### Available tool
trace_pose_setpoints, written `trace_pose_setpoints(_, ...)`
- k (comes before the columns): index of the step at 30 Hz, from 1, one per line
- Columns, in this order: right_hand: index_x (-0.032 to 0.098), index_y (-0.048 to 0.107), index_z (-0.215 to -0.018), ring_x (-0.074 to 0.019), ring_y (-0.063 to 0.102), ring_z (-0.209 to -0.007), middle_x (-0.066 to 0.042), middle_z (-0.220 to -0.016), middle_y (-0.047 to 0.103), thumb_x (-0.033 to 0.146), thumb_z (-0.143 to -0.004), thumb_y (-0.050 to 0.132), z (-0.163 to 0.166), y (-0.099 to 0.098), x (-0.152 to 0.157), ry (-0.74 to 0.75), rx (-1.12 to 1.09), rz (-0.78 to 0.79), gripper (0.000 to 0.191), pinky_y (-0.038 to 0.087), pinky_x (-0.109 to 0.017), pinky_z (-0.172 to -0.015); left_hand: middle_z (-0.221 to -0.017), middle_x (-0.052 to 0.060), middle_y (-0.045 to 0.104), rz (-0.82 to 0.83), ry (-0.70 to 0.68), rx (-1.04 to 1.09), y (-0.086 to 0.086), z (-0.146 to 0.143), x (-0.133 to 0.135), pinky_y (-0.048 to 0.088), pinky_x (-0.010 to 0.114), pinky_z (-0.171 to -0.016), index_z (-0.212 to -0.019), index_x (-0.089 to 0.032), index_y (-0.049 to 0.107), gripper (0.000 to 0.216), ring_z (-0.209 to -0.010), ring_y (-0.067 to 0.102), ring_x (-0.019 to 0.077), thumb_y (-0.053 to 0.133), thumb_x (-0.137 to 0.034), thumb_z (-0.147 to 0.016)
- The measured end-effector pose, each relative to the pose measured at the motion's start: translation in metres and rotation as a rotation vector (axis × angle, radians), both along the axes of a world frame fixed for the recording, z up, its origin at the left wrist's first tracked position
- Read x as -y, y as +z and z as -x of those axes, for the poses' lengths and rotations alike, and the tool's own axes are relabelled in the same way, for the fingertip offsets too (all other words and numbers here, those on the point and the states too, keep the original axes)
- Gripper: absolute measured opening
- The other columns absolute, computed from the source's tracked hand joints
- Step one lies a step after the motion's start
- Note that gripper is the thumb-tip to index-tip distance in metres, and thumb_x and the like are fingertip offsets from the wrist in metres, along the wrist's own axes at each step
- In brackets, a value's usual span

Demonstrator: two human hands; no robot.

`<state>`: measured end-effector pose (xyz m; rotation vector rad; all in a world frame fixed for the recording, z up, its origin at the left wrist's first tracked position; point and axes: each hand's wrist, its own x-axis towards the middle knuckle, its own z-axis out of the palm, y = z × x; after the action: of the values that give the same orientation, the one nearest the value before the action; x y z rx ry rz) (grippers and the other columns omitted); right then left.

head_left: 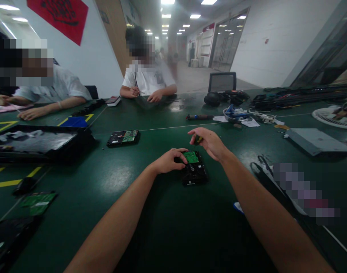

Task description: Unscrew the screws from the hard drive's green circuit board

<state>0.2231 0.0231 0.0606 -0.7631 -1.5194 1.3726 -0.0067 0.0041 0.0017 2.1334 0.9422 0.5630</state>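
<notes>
A black hard drive (194, 176) with a green circuit board (191, 156) on its upper face lies on the dark green table. My left hand (170, 161) grips its left side, thumb and fingers at the edge of the board. Above the far end of the drive, my right hand (209, 142) is closed round a screwdriver (198, 140) with a black and yellow handle. The thin shaft points down at the board; whether its tip touches a screw is too small to tell. Another hard drive (123, 138), board side up, lies farther left.
A black tray (76, 146) stands at the left, near a loose green circuit board (38, 203). On the right are a grey metal box (318, 142) and a lanyard (264, 163). A bowl of blue items (236, 113) sits beyond my right hand. Two people (149, 77) work across the table.
</notes>
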Motion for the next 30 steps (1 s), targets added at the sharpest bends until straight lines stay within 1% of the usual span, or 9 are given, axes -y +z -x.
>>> trace_pose_setpoints(3, 0.022, 0.072, -0.102, -0.018, 0.064, -0.08, -0.001, -0.081, 0.066, 0.052, -0.093, 0.064, 0.001, -0.002, -0.001, -0.048, -0.041, 0.012, 0.033, 0.052, -0.035, -0.082, -0.155, 0.005, 0.052, 0.0, 0.0, 0.006, -0.001, 0.0, 0.0, 0.027, 0.05, -0.123, -0.097, -0.025, 0.077, 0.019, -0.144, 0.048, 0.0285, 0.076, -0.031, -0.079)
trace_pose_setpoints(5, 0.023, 0.07, -0.093, -0.0181, 0.063, -0.08, -0.001, -0.081, 0.064, 0.057, -0.091, 0.064, 0.003, -0.004, -0.002, -0.08, -0.088, 0.033, 0.035, 0.054, -0.037, -0.084, -0.155, 0.005, 0.052, -0.003, -0.001, 0.011, -0.002, 0.0, -0.001, 0.027, 0.05, -0.123, -0.097, -0.025, 0.077, 0.019, -0.144, 0.048, 0.0282, 0.076, -0.031, -0.079)
trace_pose_setpoints(8, 0.023, 0.065, -0.083, -0.0185, 0.064, -0.079, -0.002, -0.08, 0.064, 0.067, -0.089, 0.062, 0.006, -0.006, -0.002, -0.088, -0.122, 0.068, 0.045, 0.055, -0.038, -0.086, -0.155, 0.006, 0.052, -0.004, 0.001, 0.004, -0.004, 0.0, -0.001, 0.026, 0.05, -0.124, -0.098, -0.025, 0.077, 0.02, -0.145, 0.047, 0.0283, 0.076, -0.031, -0.079)
trace_pose_setpoints(11, 0.023, 0.065, -0.083, -0.0173, 0.061, -0.073, 0.0, -0.073, 0.06, 0.073, -0.089, 0.057, 0.008, -0.007, -0.004, -0.074, -0.139, 0.088, 0.052, 0.055, -0.039, -0.087, -0.155, 0.006, 0.052, -0.006, 0.001, 0.003, -0.005, 0.001, -0.002, 0.025, 0.051, -0.124, -0.098, -0.025, 0.077, 0.021, -0.144, 0.047, 0.0287, 0.077, -0.032, -0.079)
trace_pose_setpoints(14, 0.023, 0.069, -0.087, -0.0177, 0.06, -0.074, -0.001, -0.075, 0.058, 0.075, -0.092, 0.051, 0.007, -0.007, -0.005, -0.059, -0.165, 0.1, 0.055, 0.056, -0.04, -0.086, -0.156, 0.006, 0.051, 0.002, 0.004, 0.001, -0.005, 0.001, -0.003, 0.026, 0.051, -0.123, -0.098, -0.025, 0.078, 0.022, -0.144, 0.048, 0.0295, 0.077, -0.033, -0.078)
trace_pose_setpoints(16, 0.023, 0.071, -0.089, -0.0184, 0.061, -0.077, -0.002, -0.079, 0.06, 0.073, -0.092, 0.05, 0.007, -0.007, -0.004, -0.059, -0.142, 0.097, 0.055, 0.056, -0.039, -0.086, -0.156, 0.006, 0.051, 0.011, 0.008, -0.005, -0.005, 0.001, -0.003, 0.027, 0.051, -0.123, -0.099, -0.025, 0.078, 0.023, -0.144, 0.047, 0.0301, 0.077, -0.032, -0.077)
trace_pose_setpoints(22, 0.024, 0.067, -0.088, -0.0177, 0.063, -0.08, -0.001, -0.081, 0.063, 0.058, -0.087, 0.068, 0.01, -0.007, -0.001, -0.094, -0.064, 0.033, 0.034, 0.054, -0.036, -0.086, -0.156, 0.005, 0.052, 0.002, 0.005, -0.015, -0.004, 0.001, -0.002, 0.027, 0.05, -0.123, -0.098, -0.025, 0.077, 0.022, -0.144, 0.047, 0.03, 0.076, -0.032, -0.078)
trace_pose_setpoints(26, 0.023, 0.063, -0.082, -0.0189, 0.067, -0.082, -0.002, -0.082, 0.065, 0.054, -0.089, 0.064, 0.012, -0.007, 0.001, -0.086, -0.096, 0.036, 0.032, 0.053, -0.038, -0.087, -0.156, 0.005, 0.051, -0.007, 0.001, -0.02, -0.003, 0.001, -0.002, 0.026, 0.051, -0.124, -0.098, -0.025, 0.077, 0.021, -0.144, 0.048, 0.03, 0.075, -0.032, -0.078)
trace_pose_setpoints(30, 0.023, 0.064, -0.087, -0.0185, 0.066, -0.076, 0.0, -0.076, 0.063, 0.05, -0.093, 0.058, 0.012, -0.005, 0.001, -0.057, -0.143, 0.039, 0.028, 0.054, -0.041, -0.088, -0.156, 0.006, 0.052, -0.007, -0.001, -0.006, -0.003, 0.001, -0.002, 0.026, 0.051, -0.124, -0.097, -0.024, 0.077, 0.021, -0.144, 0.048, 0.0298, 0.076, -0.032, -0.078)
